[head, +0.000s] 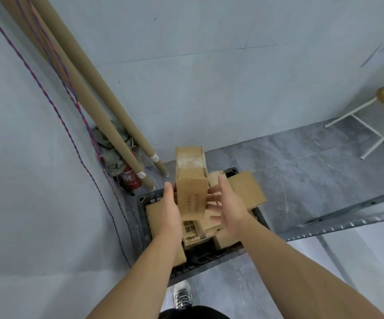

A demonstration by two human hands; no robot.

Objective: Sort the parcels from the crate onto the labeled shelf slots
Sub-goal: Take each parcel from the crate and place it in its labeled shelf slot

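1. Head view: a grey stone-patterned floor [290,162] meets pale walls; long cardboard tubes [99,107] lean in the corner.
2. A black plastic crate [147,200] holds plain brown cardboard parcels [246,189]; its inside is mostly hidden.
3. A tall box [190,194] with blurred red print stands above the crate.
4. The left hand [170,210] presses flat against its side; the right hand [225,206] touches the other side, fingers spread.
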